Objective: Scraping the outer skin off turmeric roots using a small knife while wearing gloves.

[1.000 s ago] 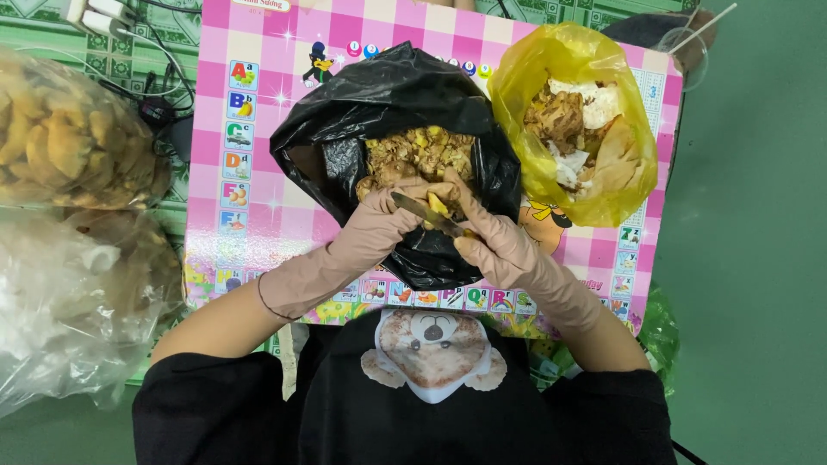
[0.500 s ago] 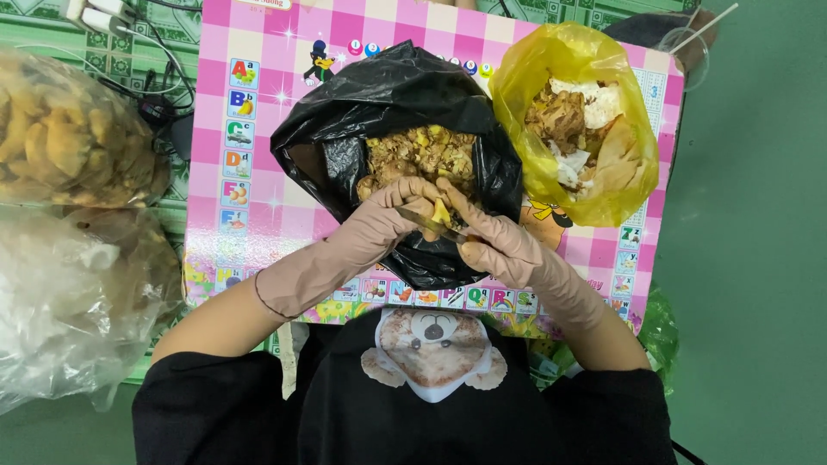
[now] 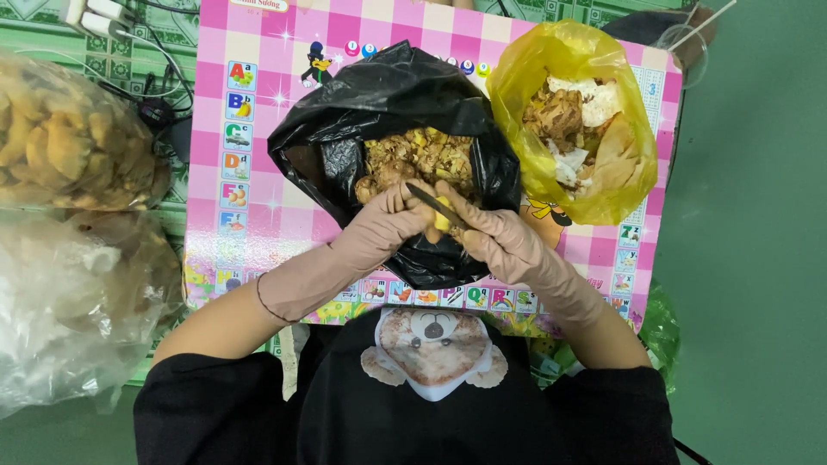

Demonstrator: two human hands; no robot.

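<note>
Two gloved hands, left hand [image 3: 383,226] and right hand [image 3: 498,241], work one knife [image 3: 435,205] over one black bag [image 3: 345,129].

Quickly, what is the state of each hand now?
Left hand: closed on a small yellow piece.
Right hand: closed on a knife.

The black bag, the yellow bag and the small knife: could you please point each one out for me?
black bag [image 3: 345,138]: head view, on its upper left plastic wall.
yellow bag [image 3: 525,77]: head view, on its upper left plastic.
small knife [image 3: 431,201]: head view, on the dark blade between the gloved hands.
</note>
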